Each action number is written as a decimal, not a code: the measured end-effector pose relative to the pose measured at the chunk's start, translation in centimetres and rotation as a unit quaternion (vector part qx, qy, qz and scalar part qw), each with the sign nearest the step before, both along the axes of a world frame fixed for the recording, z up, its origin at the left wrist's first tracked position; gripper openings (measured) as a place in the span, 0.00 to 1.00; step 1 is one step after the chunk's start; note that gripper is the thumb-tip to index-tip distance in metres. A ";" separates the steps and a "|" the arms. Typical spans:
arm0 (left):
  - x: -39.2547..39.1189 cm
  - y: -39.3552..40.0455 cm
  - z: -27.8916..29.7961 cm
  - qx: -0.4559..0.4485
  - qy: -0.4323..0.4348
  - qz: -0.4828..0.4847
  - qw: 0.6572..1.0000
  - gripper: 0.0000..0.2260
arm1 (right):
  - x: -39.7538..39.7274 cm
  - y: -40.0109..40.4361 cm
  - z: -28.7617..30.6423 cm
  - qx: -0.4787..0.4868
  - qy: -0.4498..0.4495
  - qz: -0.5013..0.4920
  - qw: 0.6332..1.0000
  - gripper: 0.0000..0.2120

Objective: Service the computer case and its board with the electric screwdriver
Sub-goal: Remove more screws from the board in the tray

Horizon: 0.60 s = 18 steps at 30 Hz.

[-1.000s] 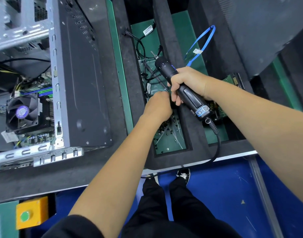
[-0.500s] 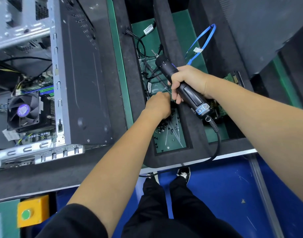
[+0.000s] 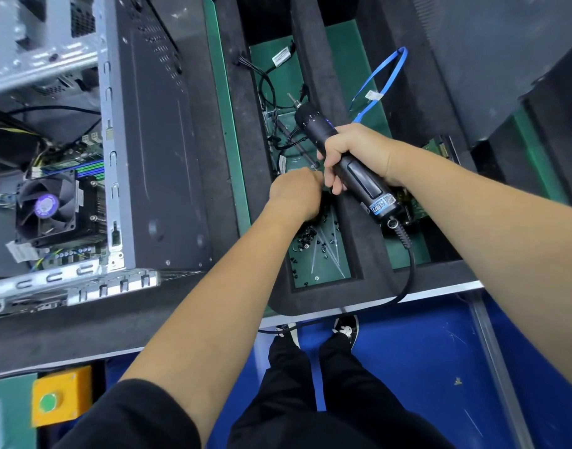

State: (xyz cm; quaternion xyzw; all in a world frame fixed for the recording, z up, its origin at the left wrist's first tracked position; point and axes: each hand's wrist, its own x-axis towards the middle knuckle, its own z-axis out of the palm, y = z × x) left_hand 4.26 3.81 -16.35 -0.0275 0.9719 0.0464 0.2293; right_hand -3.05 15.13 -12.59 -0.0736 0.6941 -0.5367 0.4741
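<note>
The open computer case (image 3: 155, 157) lies on its side at the left, and its board with a fan cooler (image 3: 48, 205) shows inside. My right hand (image 3: 352, 153) grips the black electric screwdriver (image 3: 368, 186), whose bit end points away from me over a foam tray compartment. My left hand (image 3: 294, 196) hovers over that compartment with its fingers curled downward, just left of the screwdriver. What the fingers hold is hidden. Loose black screws (image 3: 310, 238) lie on the green floor under it.
A black foam tray (image 3: 359, 254) with green-floored compartments holds cables, a blue cable (image 3: 385, 79) and a green circuit board (image 3: 436, 150). The screwdriver's cord (image 3: 411, 273) runs over the table edge. A yellow button box (image 3: 61, 396) sits bottom left. My feet stand on blue floor.
My left hand has moved slightly away from me within the screw compartment. The right hand and screwdriver keep nearly the same place.
</note>
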 end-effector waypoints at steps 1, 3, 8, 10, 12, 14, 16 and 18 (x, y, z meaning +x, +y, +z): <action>0.2 0.2 -0.1 0.015 -0.013 0.008 1.000 0.17 | 0.0 0.0 0.0 -0.001 -0.001 -0.001 1.000 0.14; 0.5 0.7 -0.3 0.026 -0.038 0.013 0.999 0.19 | 0.0 0.0 0.0 -0.001 0.000 -0.002 1.000 0.13; 1.2 1.2 -0.8 0.058 -0.001 0.032 0.998 0.18 | 0.1 0.1 -0.1 -0.003 0.002 -0.001 1.000 0.12; 1.2 1.0 -0.6 0.073 -0.003 0.045 0.996 0.20 | 0.1 0.1 0.0 -0.003 0.002 -0.002 1.000 0.13; 1.2 0.9 -0.5 0.090 -0.015 0.053 0.994 0.19 | 0.1 0.1 0.0 -0.002 0.002 -0.003 1.000 0.12; 1.1 0.7 -0.3 0.103 -0.018 0.064 0.992 0.16 | 0.2 0.1 0.1 0.000 0.002 -0.002 1.000 0.11; 0.8 0.5 -0.2 0.127 -0.022 0.091 0.987 0.14 | 0.2 0.1 0.2 0.003 0.000 -0.003 1.000 0.11; 0.2 0.3 0.2 0.153 -0.028 0.118 0.981 0.14 | 0.2 0.1 0.2 0.004 0.001 -0.002 1.000 0.12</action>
